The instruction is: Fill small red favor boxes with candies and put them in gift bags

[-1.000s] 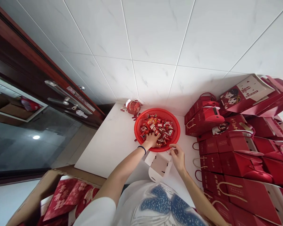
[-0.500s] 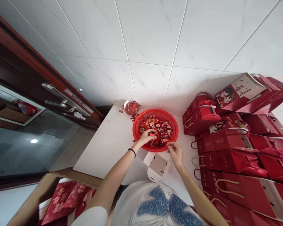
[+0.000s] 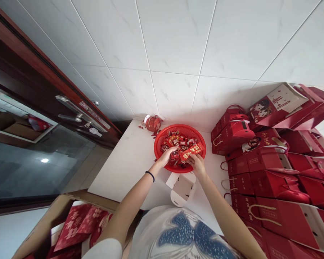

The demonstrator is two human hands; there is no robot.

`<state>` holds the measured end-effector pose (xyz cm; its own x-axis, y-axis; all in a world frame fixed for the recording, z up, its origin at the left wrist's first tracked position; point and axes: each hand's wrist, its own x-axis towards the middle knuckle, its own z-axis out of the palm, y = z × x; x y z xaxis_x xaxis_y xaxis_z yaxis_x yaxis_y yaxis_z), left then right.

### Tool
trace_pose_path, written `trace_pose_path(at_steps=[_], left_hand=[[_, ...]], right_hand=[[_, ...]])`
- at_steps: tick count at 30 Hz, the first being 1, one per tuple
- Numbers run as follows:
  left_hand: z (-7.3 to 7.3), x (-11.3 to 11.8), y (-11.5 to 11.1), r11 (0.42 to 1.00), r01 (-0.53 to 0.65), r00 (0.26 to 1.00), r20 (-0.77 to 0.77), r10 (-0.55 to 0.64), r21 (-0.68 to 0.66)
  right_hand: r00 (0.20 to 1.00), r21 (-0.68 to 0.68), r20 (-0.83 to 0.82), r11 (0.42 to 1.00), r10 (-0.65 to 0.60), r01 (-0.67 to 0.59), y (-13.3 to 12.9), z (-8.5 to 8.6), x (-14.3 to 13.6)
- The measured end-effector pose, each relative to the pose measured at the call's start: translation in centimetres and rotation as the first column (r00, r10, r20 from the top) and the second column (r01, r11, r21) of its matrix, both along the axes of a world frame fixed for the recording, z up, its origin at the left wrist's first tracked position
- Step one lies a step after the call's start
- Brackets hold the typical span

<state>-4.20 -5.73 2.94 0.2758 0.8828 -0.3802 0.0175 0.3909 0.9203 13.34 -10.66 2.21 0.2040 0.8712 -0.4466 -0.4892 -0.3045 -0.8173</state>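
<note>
Head view: right hand (image 3: pixel 198 166), earlier at the rim of the basket (image 3: pixel 158 143), now pinches a red packet (image 3: pixel 191 152) over the sweets (image 3: pixel 175 141). Left hand (image 3: pixel 166 157) curls at the packet's left end; grip can't be told. Both hands now engaged there; open box (image 3: pixel 181 187) just below.

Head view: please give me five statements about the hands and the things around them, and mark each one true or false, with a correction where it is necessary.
1. The left hand is over the wrapped candies in the red plastic basket. True.
2. The right hand holds nothing. False: it holds a red packet with gold characters.
3. The dark wristband is on the right wrist. False: it is on the left.
4. The open box with a white inside is between basket and shirt. True.
5. The red gift boxes are left of the basket. False: they are right of it.
</note>
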Motion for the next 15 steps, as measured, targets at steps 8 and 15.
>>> trace_pose_path(at_steps=[8,15], left_hand=[[-0.7,-1.7,0.0,0.993,-0.049,0.999,0.012,0.051,-0.103],[-0.7,-1.5,-0.2,0.998,-0.007,1.0,-0.011,0.006,-0.056]], right_hand=[[0.997,0.0,0.054,0.999,-0.052,0.052,-2.8,-0.5,2.7],[1.0,-0.016,0.022,1.0,0.016,-0.016,-4.3,0.3,2.8]])
